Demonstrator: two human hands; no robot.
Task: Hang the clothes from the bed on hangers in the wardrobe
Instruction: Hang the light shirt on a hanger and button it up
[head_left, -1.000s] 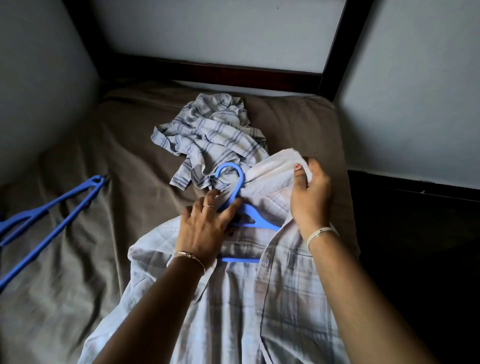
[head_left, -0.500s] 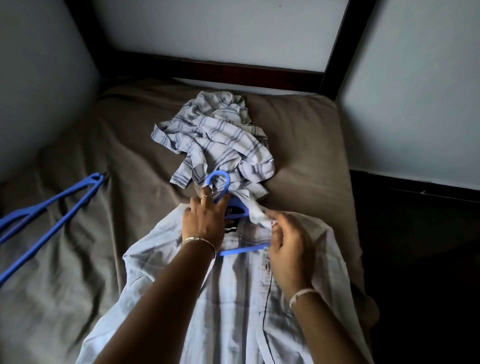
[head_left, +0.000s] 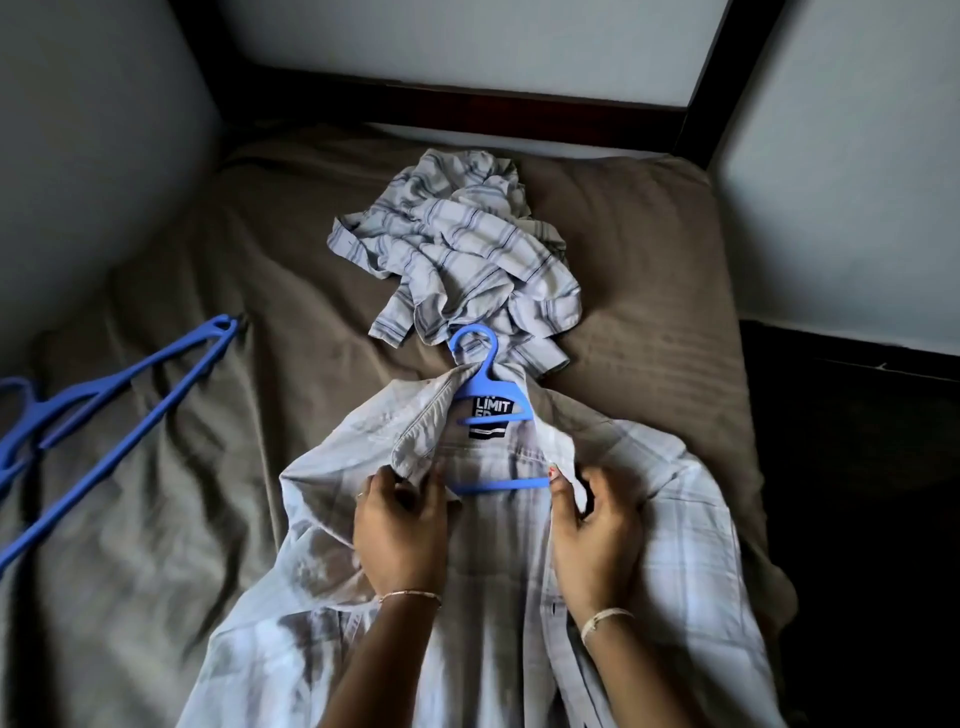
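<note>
Lower centre of the frame: pale checked shirt spread front-up on the brown bed sheet, collar toward the top, front open. Inside the neck, blue hanger, hook poking out past the collar and lying over the edge of the crumpled striped shirt heaped at upper centre. Lower bar of the hanger showing across the open front, black label partly visible behind the hanger's shoulders. Left hand at centre, fingers curled round the left collar edge and front placket, gripping the cloth. Right hand just right of it, thumb and fingers pinching the right front edge beside the end of the hanger bar. Thin bracelet on each wrist. At the left edge of the frame, spare blue hangers lying on the sheet, well apart from both shirts. Dark bed frame along the top, pale wall behind it.
</note>
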